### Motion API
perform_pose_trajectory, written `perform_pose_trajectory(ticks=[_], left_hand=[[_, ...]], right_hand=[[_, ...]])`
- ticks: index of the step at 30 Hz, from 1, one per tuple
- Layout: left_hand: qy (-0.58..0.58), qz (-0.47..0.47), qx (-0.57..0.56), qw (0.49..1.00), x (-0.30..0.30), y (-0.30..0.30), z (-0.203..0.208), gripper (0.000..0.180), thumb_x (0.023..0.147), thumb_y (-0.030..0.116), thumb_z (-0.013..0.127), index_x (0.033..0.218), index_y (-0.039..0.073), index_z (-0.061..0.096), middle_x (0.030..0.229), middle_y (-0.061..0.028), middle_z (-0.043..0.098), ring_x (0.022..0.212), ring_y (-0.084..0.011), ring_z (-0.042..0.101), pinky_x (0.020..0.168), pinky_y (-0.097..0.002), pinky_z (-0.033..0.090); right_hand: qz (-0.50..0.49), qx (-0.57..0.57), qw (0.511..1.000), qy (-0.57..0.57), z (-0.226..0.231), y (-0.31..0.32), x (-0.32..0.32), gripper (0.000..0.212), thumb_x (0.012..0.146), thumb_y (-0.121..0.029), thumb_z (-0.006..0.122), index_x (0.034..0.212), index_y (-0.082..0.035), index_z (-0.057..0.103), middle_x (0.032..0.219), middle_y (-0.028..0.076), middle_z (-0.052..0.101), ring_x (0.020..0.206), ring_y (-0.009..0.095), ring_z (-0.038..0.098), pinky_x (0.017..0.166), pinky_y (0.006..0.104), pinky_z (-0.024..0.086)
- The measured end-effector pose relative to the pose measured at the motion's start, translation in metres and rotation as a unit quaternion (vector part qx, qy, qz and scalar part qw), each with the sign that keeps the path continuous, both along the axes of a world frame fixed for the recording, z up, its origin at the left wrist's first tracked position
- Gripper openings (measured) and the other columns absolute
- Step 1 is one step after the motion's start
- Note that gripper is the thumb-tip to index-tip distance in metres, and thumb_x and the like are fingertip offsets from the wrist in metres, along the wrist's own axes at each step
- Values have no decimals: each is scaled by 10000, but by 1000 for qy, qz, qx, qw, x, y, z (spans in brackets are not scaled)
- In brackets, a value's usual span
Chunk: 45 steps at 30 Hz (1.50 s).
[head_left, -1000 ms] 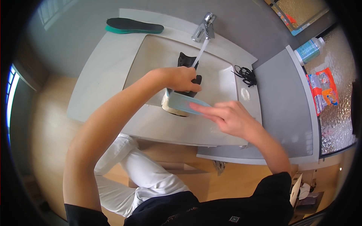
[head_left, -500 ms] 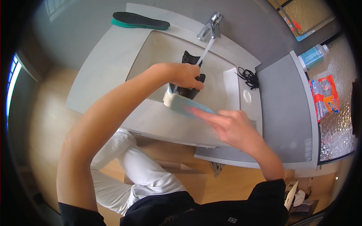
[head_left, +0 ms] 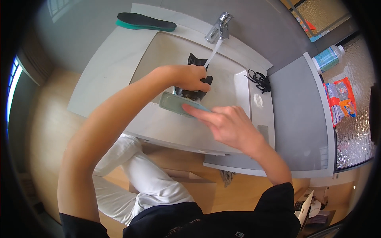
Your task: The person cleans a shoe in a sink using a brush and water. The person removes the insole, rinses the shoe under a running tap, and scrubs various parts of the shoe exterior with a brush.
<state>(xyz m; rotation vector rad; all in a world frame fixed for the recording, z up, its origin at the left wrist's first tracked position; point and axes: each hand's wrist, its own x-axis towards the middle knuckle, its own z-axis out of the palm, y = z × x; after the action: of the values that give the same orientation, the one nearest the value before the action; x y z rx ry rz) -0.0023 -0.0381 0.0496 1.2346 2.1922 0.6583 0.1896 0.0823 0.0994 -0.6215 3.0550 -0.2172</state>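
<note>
Inside the white sink (head_left: pixel 238 95), my left hand (head_left: pixel 190 78) is closed around a black shoe (head_left: pixel 195 59), partly hidden by the hand. Water runs from the chrome faucet (head_left: pixel 220 28) down beside my fingers onto the shoe. My right hand (head_left: pixel 228 123) grips a pale blue-green scrub brush (head_left: pixel 172 104), its index finger stretched along the back. The brush lies against the near end of the shoe, at the sink's front edge; its bristles are hidden below.
A pair of black and green insoles (head_left: pixel 146 22) rests on the counter at the back left. Black shoelaces (head_left: pixel 260 82) lie in a tangle on the sink's right rim. Farther right are a white bottle with a blue label (head_left: pixel 329 58) and a red package (head_left: pixel 341 100).
My right hand has moved left with the brush along the shoe's near end. My left hand keeps its hold on the shoe. The whole view has shifted slightly.
</note>
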Motion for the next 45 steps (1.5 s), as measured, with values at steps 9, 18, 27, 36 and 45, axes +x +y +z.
perform_pose_trajectory(ticks=[9, 18, 27, 36, 45], left_hand=[[-2, 11, 18, 1000, 6, 1, -3, 624, 867, 506, 651, 1144, -54, 652, 1123, -238, 710, 996, -387, 698, 840, -451, 549], [5, 22, 33, 999, 6, -2, 1, 585, 866, 469, 649, 1133, -51, 659, 1082, -246, 716, 969, -387, 701, 819, -457, 549], [10, 16, 36, 999, 4, 3, -5, 576, 881, 496, 669, 1039, -58, 663, 999, -240, 714, 921, -379, 695, 786, -451, 538], [32, 23, 40, 998, 1, 3, -8, 590, 874, 505, 663, 1071, -50, 661, 1008, -221, 721, 920, -355, 699, 799, -436, 537], [40, 18, 31, 999, 3, -2, -5, 589, 890, 524, 663, 1072, -36, 656, 1005, -211, 721, 918, -343, 696, 778, -416, 534]], right_hand=[[-37, -22, 998, -38, -12, 39, 45, 728, 811, -12, 625, 1456, -345, 567, 621, 128, 538, 547, 346, 560, 538, 439, 502], [-15, 28, 999, -15, -11, -10, 13, 755, 800, -7, 601, 1460, -370, 559, 621, 119, 535, 545, 334, 564, 556, 432, 516], [-93, -76, 993, -23, -13, 38, 47, 601, 850, -10, 660, 1377, -300, 649, 651, 124, 587, 575, 308, 572, 595, 403, 502], [-60, -50, 997, 18, -10, -7, -1, 546, 907, -59, 641, 1393, -306, 632, 664, 156, 582, 584, 351, 568, 575, 442, 475], [-95, -66, 993, -20, -15, 49, 49, 578, 897, -47, 650, 1412, -305, 617, 665, 149, 576, 567, 325, 540, 573, 419, 483]])
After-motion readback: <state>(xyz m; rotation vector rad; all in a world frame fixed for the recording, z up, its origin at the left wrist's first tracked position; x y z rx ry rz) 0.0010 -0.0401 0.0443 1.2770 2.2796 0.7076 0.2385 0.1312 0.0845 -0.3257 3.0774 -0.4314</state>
